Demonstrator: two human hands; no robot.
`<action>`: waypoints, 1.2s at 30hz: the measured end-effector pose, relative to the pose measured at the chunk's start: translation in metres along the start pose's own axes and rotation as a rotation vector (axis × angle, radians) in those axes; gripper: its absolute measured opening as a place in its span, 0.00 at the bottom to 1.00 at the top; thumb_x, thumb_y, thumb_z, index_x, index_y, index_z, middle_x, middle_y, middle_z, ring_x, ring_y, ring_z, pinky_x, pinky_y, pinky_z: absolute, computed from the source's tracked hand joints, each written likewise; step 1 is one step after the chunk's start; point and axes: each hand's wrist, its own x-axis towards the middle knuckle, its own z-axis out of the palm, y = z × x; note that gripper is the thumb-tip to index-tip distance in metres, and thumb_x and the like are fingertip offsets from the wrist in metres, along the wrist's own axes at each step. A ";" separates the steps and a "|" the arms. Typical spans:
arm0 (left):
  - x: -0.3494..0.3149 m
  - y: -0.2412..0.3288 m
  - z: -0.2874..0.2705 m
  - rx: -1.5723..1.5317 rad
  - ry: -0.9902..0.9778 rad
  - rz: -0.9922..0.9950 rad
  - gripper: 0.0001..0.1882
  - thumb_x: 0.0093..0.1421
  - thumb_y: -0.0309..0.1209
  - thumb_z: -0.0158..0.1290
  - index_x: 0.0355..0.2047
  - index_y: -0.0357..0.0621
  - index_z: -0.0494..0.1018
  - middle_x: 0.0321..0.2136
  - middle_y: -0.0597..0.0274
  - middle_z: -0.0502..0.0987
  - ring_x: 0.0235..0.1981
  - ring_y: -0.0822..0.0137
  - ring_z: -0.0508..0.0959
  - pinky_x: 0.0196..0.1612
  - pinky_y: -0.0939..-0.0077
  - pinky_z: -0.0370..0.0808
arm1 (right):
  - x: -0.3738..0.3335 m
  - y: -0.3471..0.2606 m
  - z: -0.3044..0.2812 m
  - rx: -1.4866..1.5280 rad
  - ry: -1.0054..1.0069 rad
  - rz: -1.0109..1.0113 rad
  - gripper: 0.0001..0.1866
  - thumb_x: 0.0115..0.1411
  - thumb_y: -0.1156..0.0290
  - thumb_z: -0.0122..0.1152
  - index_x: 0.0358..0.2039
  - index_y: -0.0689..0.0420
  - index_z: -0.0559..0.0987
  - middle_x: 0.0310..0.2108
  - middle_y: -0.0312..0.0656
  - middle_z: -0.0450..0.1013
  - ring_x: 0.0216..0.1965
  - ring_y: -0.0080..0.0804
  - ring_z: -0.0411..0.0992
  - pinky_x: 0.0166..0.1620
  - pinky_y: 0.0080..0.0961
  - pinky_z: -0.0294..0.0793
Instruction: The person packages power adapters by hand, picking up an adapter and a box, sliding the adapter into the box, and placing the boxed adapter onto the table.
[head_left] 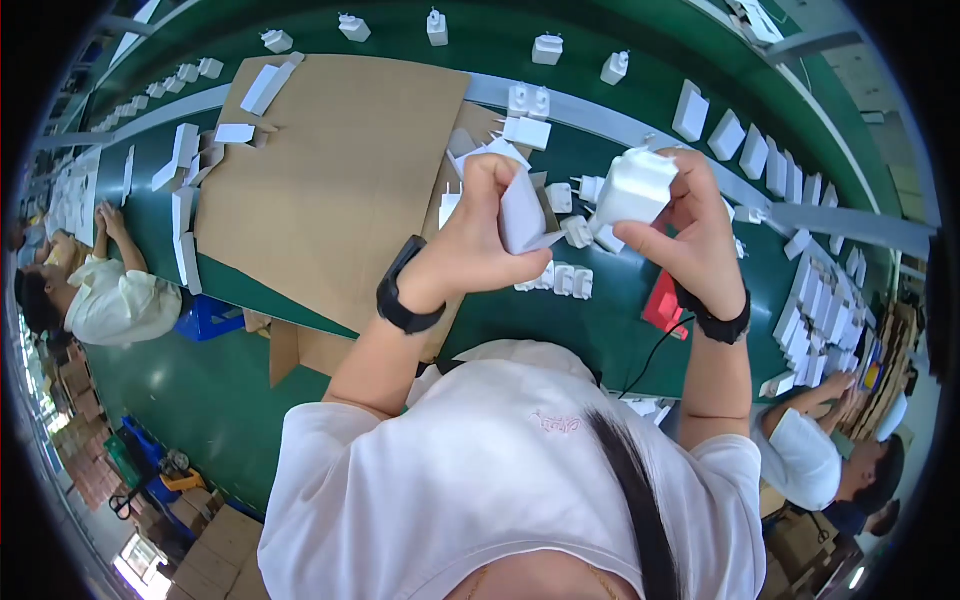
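Observation:
My left hand [482, 232] is closed around a small white box [524, 212], whose end flaps stand open toward the right. Held up in my right hand [692, 228] is a white plug-in charger [637, 186], gripped between thumb and fingers. The box and the charger are apart, a short gap between them. Below and between my hands, several white chargers [578, 232] lie on the green table. A short row of chargers [556, 280] stands nearer to me. Black bands circle both my wrists.
A large brown cardboard sheet [330, 170] covers the table's left part. White boxes [690, 110] stand along the far right edge, and more are piled [825, 310] at the right. A red object [664, 303] with a black cable lies by my right wrist. People sit at both sides.

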 end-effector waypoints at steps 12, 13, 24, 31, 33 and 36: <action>-0.018 0.027 -0.007 -0.705 -0.475 -0.433 0.43 0.37 0.44 0.70 0.52 0.40 0.66 0.46 0.58 0.71 0.47 0.67 0.72 0.51 0.76 0.67 | -0.051 -0.035 -0.018 -0.577 -0.118 -0.307 0.26 0.39 0.77 0.66 0.44 0.53 0.75 0.29 0.40 0.69 0.28 0.33 0.68 0.31 0.23 0.69; -0.020 0.030 -0.006 -0.713 -0.491 -0.457 0.44 0.36 0.45 0.70 0.52 0.39 0.66 0.46 0.58 0.71 0.46 0.67 0.72 0.51 0.76 0.67 | -0.056 -0.037 -0.020 -0.574 -0.108 -0.312 0.26 0.39 0.77 0.66 0.44 0.53 0.75 0.29 0.40 0.69 0.28 0.33 0.68 0.31 0.23 0.69; -0.051 0.049 -0.006 -0.684 -0.538 -0.438 0.43 0.32 0.44 0.71 0.49 0.38 0.70 0.41 0.58 0.74 0.43 0.67 0.74 0.49 0.78 0.69 | -0.086 -0.055 -0.024 -0.713 -0.332 -0.325 0.20 0.36 0.75 0.63 0.35 0.57 0.80 0.23 0.43 0.68 0.24 0.36 0.67 0.27 0.25 0.66; -0.063 0.077 0.015 -0.524 -0.570 -0.544 0.39 0.37 0.37 0.70 0.49 0.35 0.68 0.41 0.59 0.75 0.40 0.71 0.75 0.46 0.80 0.70 | -0.108 -0.055 0.007 -1.014 -0.287 -0.446 0.17 0.39 0.78 0.63 0.34 0.58 0.79 0.28 0.44 0.70 0.28 0.40 0.70 0.30 0.29 0.69; -0.068 0.069 0.014 -0.642 -0.573 -0.590 0.40 0.38 0.43 0.69 0.49 0.35 0.68 0.41 0.61 0.74 0.40 0.72 0.74 0.45 0.80 0.70 | -0.102 -0.061 0.015 -0.907 -0.276 -0.553 0.13 0.43 0.81 0.62 0.33 0.57 0.79 0.29 0.44 0.70 0.31 0.41 0.71 0.33 0.27 0.71; -0.077 0.058 0.016 -0.772 -0.500 -0.588 0.44 0.36 0.47 0.69 0.49 0.35 0.67 0.41 0.61 0.74 0.40 0.72 0.74 0.44 0.80 0.70 | -0.095 -0.056 0.016 -0.718 -0.222 -0.517 0.13 0.42 0.80 0.63 0.33 0.58 0.79 0.30 0.44 0.71 0.31 0.41 0.72 0.33 0.26 0.72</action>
